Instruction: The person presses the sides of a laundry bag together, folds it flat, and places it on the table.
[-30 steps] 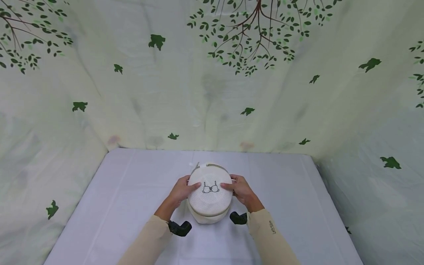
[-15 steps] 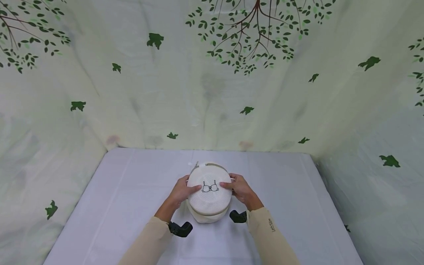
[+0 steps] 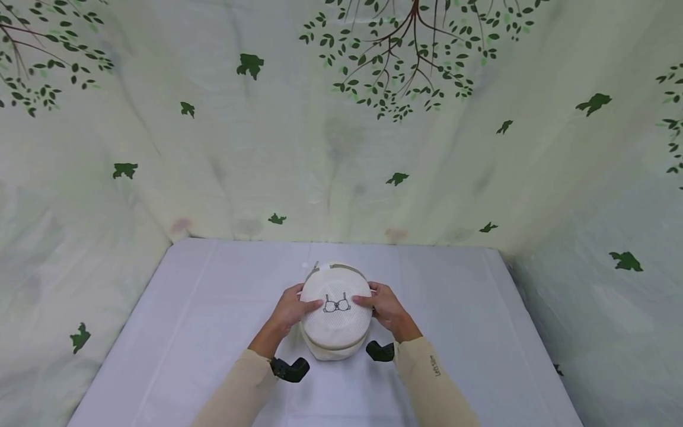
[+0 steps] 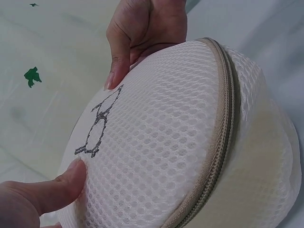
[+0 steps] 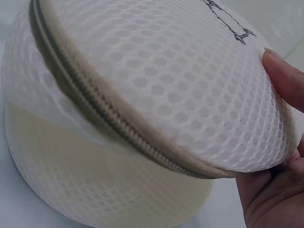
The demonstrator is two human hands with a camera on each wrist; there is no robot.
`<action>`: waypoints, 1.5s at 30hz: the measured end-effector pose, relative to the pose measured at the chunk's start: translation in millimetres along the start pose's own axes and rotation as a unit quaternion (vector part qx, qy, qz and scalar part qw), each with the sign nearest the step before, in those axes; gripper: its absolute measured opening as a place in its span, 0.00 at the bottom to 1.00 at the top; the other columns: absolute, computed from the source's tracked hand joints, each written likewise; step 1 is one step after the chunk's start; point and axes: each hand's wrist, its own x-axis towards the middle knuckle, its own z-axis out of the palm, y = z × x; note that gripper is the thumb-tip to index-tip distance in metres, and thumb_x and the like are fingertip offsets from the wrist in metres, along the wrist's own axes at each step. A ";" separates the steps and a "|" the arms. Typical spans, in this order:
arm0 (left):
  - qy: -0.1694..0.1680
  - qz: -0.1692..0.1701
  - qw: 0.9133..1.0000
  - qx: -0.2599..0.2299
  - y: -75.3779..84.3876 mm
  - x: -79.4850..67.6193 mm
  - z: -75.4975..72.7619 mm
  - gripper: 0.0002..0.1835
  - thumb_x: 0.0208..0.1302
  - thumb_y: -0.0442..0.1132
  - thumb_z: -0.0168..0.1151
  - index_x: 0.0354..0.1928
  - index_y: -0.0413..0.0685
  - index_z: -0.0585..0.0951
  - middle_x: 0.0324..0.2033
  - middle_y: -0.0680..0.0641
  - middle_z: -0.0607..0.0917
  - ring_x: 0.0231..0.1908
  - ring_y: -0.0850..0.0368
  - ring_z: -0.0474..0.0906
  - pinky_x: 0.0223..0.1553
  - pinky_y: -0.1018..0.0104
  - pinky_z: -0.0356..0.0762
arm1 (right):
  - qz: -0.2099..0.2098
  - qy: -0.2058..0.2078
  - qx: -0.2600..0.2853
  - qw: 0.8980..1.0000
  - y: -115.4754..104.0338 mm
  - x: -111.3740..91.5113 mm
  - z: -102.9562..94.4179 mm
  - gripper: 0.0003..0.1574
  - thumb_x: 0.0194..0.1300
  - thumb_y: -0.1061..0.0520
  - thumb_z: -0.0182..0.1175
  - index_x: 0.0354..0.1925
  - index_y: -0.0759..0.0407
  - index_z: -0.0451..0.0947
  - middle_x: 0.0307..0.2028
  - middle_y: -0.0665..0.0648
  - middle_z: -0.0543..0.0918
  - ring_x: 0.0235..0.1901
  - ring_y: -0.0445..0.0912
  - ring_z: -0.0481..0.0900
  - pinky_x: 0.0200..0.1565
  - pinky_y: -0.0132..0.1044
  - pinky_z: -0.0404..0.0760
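A round white mesh bra wash bag [image 3: 336,326] stands near the middle of the table, with a bra outline stitched in dark thread on its lid. Its beige zipper [image 4: 223,104] runs around the lid's edge and looks closed along the stretch in the wrist views. On the left side my left hand [image 3: 290,307] grips the bag, thumb on top of the lid. My right hand [image 3: 388,307] holds the opposite side the same way, its thumb pressing near the stitched bra. The other fingers are mostly hidden under the lid's edge.
A white cloth covers the table [image 3: 213,284]. Behind it and on both sides hangs a pale curtain [image 3: 299,148] with printed branches and leaves. Black wrist cameras [image 3: 290,370] sit on both sleeves, close to the bag's front.
Both hands keep their grip on the bag. Bag and hands shift only very slightly left in the view, much as the background does.
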 end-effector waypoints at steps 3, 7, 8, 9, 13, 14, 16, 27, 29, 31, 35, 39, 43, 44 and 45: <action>-0.001 0.000 1.000 0.000 0.5 -0.6 -1.3 0.34 0.52 0.39 0.66 0.61 0.40 0.66 0.39 0.44 0.83 0.32 0.57 0.80 0.36 0.62 0.78 | -0.002 -0.005 0.011 1.000 2.0 0.8 0.5 0.33 0.49 0.65 0.66 0.54 0.69 0.68 0.37 0.61 0.84 0.35 0.49 0.83 0.35 0.40 0.82; -0.003 -0.001 1.000 -0.002 1.6 -0.2 -2.2 0.34 0.52 0.39 0.66 0.61 0.39 0.66 0.38 0.44 0.83 0.32 0.57 0.81 0.38 0.61 0.78 | -0.001 -0.014 0.025 1.000 3.4 0.6 0.1 0.34 0.49 0.65 0.66 0.55 0.69 0.68 0.39 0.62 0.83 0.37 0.51 0.83 0.37 0.42 0.81; -0.004 -0.001 1.000 -0.002 1.7 -0.1 -2.2 0.34 0.52 0.39 0.66 0.61 0.38 0.66 0.38 0.44 0.83 0.32 0.57 0.80 0.39 0.60 0.78 | 0.001 -0.014 0.028 1.000 3.5 0.2 0.3 0.34 0.49 0.65 0.66 0.55 0.69 0.68 0.39 0.62 0.83 0.37 0.51 0.83 0.37 0.42 0.81; -0.004 -0.002 1.000 -0.003 1.7 0.1 -2.1 0.34 0.52 0.39 0.66 0.61 0.38 0.66 0.38 0.44 0.83 0.33 0.57 0.80 0.41 0.59 0.77 | 0.003 -0.015 0.031 0.999 3.6 0.0 0.2 0.34 0.49 0.64 0.66 0.55 0.69 0.68 0.39 0.62 0.83 0.38 0.51 0.83 0.38 0.42 0.81; -0.006 0.001 1.000 -0.003 1.1 0.3 -2.3 0.32 0.53 0.39 0.66 0.58 0.36 0.67 0.37 0.44 0.83 0.34 0.56 0.80 0.44 0.57 0.76 | 0.012 -0.012 0.035 0.999 4.2 -1.4 0.8 0.34 0.48 0.63 0.67 0.54 0.68 0.69 0.40 0.62 0.83 0.38 0.52 0.83 0.39 0.42 0.81; -0.007 0.001 1.000 -0.005 0.7 0.6 -2.4 0.31 0.53 0.39 0.66 0.58 0.36 0.68 0.37 0.44 0.83 0.34 0.56 0.80 0.44 0.57 0.75 | 0.012 -0.011 0.035 0.999 4.4 -1.6 1.1 0.34 0.48 0.63 0.67 0.54 0.68 0.69 0.40 0.62 0.83 0.38 0.52 0.83 0.39 0.42 0.81; -0.008 -0.002 1.000 -0.007 -0.2 1.4 -2.9 0.29 0.53 0.39 0.66 0.56 0.36 0.69 0.36 0.44 0.83 0.33 0.56 0.80 0.41 0.59 0.76 | 0.012 -0.010 0.034 0.999 5.0 -2.0 1.5 0.34 0.48 0.62 0.67 0.54 0.68 0.69 0.40 0.62 0.83 0.38 0.51 0.83 0.39 0.42 0.81; -0.010 -0.019 0.999 -0.033 -2.5 2.9 -3.2 0.25 0.55 0.41 0.64 0.53 0.38 0.73 0.33 0.45 0.84 0.29 0.58 0.80 0.30 0.65 0.78 | 0.008 -0.004 0.054 0.999 8.0 -1.6 3.5 0.34 0.48 0.62 0.67 0.54 0.70 0.69 0.40 0.61 0.83 0.39 0.50 0.83 0.40 0.40 0.80; -0.004 -0.014 0.999 -0.033 -3.8 2.8 -2.6 0.26 0.55 0.42 0.65 0.54 0.39 0.72 0.35 0.45 0.83 0.29 0.58 0.80 0.31 0.64 0.78 | 0.005 0.001 0.057 0.998 8.0 -1.5 4.4 0.34 0.48 0.62 0.67 0.54 0.70 0.69 0.40 0.61 0.83 0.39 0.49 0.83 0.40 0.40 0.81; 0.007 -0.008 1.000 -0.027 -5.8 3.3 -1.5 0.28 0.54 0.43 0.65 0.56 0.39 0.71 0.37 0.44 0.83 0.31 0.57 0.80 0.35 0.63 0.78 | 0.001 0.009 0.052 0.999 8.2 -1.5 5.6 0.35 0.49 0.62 0.67 0.54 0.70 0.68 0.40 0.61 0.83 0.39 0.49 0.83 0.39 0.39 0.81; 0.040 0.015 0.999 0.001 -9.6 4.4 1.2 0.33 0.52 0.47 0.66 0.59 0.41 0.69 0.43 0.42 0.81 0.39 0.54 0.79 0.45 0.59 0.75 | -0.004 0.032 0.030 0.999 8.2 -2.4 8.2 0.37 0.49 0.60 0.67 0.56 0.69 0.67 0.42 0.62 0.82 0.39 0.48 0.82 0.39 0.38 0.81; 0.069 0.055 0.994 0.057 -13.4 3.4 3.4 0.38 0.54 0.50 0.64 0.64 0.44 0.63 0.51 0.38 0.76 0.49 0.46 0.74 0.51 0.52 0.70 | -0.008 0.054 0.006 0.998 9.5 -3.5 10.8 0.37 0.50 0.58 0.67 0.57 0.67 0.66 0.43 0.61 0.82 0.38 0.48 0.82 0.38 0.38 0.81; 0.079 0.116 0.982 0.127 -17.0 -0.1 4.8 0.41 0.56 0.51 0.61 0.68 0.43 0.56 0.59 0.35 0.68 0.59 0.40 0.64 0.59 0.48 0.61 | -0.017 0.064 -0.009 0.998 11.2 -4.1 12.5 0.37 0.51 0.56 0.66 0.57 0.67 0.65 0.43 0.62 0.82 0.37 0.47 0.82 0.37 0.37 0.80; 0.078 0.136 0.976 0.149 -18.4 -1.0 4.9 0.42 0.57 0.51 0.61 0.68 0.42 0.55 0.60 0.35 0.67 0.60 0.39 0.62 0.60 0.47 0.59 | -0.020 0.065 -0.012 0.998 11.7 -4.2 13.0 0.37 0.51 0.56 0.66 0.57 0.67 0.65 0.42 0.62 0.82 0.37 0.47 0.82 0.37 0.37 0.80; 0.077 0.153 0.971 0.165 -19.4 -1.8 4.9 0.43 0.57 0.51 0.61 0.68 0.41 0.54 0.60 0.35 0.66 0.61 0.39 0.61 0.61 0.48 0.58 | -0.022 0.067 -0.013 0.997 11.9 -4.4 13.4 0.37 0.52 0.56 0.66 0.57 0.67 0.65 0.43 0.62 0.81 0.37 0.47 0.82 0.37 0.37 0.80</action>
